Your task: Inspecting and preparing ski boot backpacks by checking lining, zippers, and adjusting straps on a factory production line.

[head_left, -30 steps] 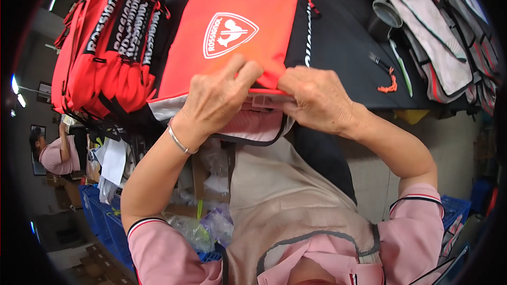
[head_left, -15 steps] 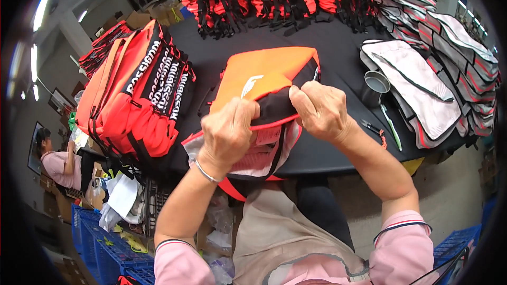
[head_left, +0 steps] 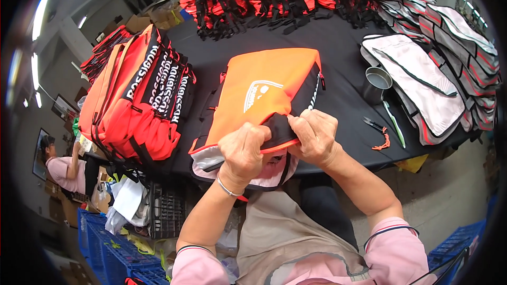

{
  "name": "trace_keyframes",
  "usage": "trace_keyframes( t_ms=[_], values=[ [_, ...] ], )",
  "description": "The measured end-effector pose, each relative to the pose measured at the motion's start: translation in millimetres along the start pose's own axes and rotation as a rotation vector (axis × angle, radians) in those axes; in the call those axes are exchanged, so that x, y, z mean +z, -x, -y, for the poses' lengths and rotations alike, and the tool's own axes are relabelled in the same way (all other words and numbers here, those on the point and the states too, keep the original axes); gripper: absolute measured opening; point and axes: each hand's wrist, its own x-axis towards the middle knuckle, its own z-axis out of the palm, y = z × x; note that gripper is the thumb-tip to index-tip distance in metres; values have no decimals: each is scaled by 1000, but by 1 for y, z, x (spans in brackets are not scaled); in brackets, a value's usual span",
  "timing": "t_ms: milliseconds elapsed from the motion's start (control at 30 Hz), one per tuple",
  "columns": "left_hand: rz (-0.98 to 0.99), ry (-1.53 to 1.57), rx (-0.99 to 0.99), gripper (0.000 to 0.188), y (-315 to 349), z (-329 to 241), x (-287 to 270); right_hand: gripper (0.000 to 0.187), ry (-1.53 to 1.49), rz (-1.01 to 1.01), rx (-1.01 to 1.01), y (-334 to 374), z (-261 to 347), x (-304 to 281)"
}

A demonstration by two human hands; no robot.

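Both hands slid nearer | left hand [head_left: 244, 150], right hand [head_left: 315, 137]: knuckles up, grip closed on orange bag [head_left: 264, 92] edge

Bag-making workshop, probably, stacked red bags [head_left: 142, 100], black worktable [head_left: 343, 95], fabric panels [head_left: 417, 84]

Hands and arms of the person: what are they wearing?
Both hands, the left hand and the right hand, are bare, with no gloves. A thin silver bracelet circles the left wrist. The forearms are bare too; short pink sleeves with a dark stripe at the cuff begin near the elbows.
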Motion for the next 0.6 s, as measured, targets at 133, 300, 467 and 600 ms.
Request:
trace_keyframes(
  t_ms=[133,300,467,600],
  values=[
    [25,38,-68,16,8,-15,6,20,4,-75,17,-3,-3,6],
    [23,-53,-122,29,11,0,-14,15,103,-27,-13,2,-3,-3],
    [-8,-140,-102,59,6,-2,-18,13,84,-78,0,6,3,0],
    [2,-240,-85,44,-5,-8,-16,13,28,-50,2,7,5,-1]
  ],
)
